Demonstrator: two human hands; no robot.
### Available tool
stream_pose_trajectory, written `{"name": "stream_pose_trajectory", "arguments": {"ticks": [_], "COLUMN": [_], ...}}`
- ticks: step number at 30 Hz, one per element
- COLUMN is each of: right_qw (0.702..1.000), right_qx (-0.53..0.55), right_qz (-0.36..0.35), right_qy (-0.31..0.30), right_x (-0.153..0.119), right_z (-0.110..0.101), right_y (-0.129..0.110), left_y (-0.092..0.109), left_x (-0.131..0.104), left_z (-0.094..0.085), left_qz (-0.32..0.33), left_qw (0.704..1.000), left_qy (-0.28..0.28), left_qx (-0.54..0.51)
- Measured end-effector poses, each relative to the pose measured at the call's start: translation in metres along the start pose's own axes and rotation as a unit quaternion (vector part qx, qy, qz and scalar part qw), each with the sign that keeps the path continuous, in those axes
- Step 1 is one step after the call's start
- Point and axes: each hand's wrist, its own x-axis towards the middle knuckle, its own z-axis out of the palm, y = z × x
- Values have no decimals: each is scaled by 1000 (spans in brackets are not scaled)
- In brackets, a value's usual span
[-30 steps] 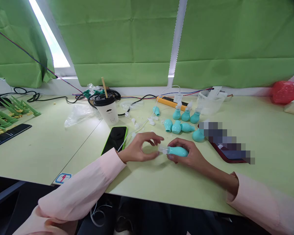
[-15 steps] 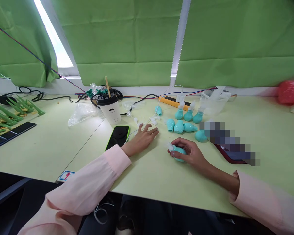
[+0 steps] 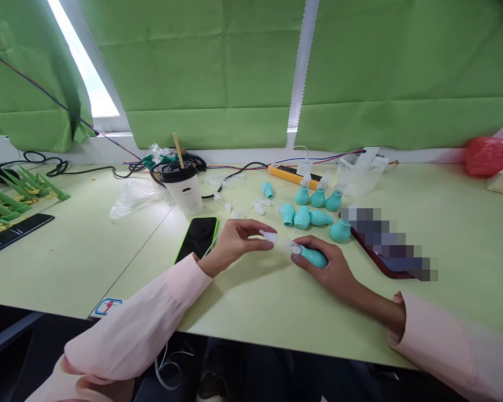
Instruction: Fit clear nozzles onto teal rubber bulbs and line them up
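Note:
Between the thumb and fingers of my left hand (image 3: 241, 241) is a small white plastic nozzle tip (image 3: 269, 236), pointing up and to the left. My right hand (image 3: 324, 261) is closed around a teal rubber bulb (image 3: 314, 257), whose clear plastic neck (image 3: 294, 247) faces my left hand. A short gap separates the two pieces. Beyond my hands lie several loose teal bulbs (image 3: 302, 216). Behind those, several teal bulbs (image 3: 317, 196) stand upright with clear tips on. A few small white tips (image 3: 259, 209) lie past my left hand.
A lidded paper cup (image 3: 184, 192) with a straw stands at the back left, near a black phone (image 3: 197, 237) with a green edge. A dark red phone (image 3: 377, 259) lies right. Behind are a yellow power strip (image 3: 293, 175) and a clear plastic container (image 3: 360, 173).
My left hand has come off the tabletop near the loose tips and now pinches a white nozzle tip beside the bulb. The right hand has turned the bulb slightly.

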Motion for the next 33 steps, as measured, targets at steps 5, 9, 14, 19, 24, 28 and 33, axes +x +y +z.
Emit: {"name": "stream_pose_trajectory", "arguments": {"ticks": [5, 9, 14, 19, 24, 28, 33], "right_qw": [995, 980, 952, 919, 929, 948, 963], "right_qx": [-74, -131, -225, -306, -272, -206, -161], "right_qz": [-65, -146, -201, -244, -253, -237, -206], "right_qy": [32, 35, 48, 50, -6, -44, -68], "right_x": [-2, -5, -7, -9, -5, -3, -3], "right_z": [2, 3, 3, 2, 0, -1, 1], "right_y": [3, 7, 10, 9, 9, 8, 6], "left_y": [-2, -6, -7, -8, -6, -7, -11], "left_x": [-3, -3, -3, -4, -4, -5, -5], "left_z": [4, 5, 8, 9, 6, 5, 4], "left_qz": [-74, -94, -100, -118, -100, -93, -93], "left_qw": [996, 995, 994, 991, 995, 995, 995], "left_qy": [-7, 3, 28, 39, 3, -15, -30], "left_qx": [-46, -41, -41, -44, 5, 20, 14]}}
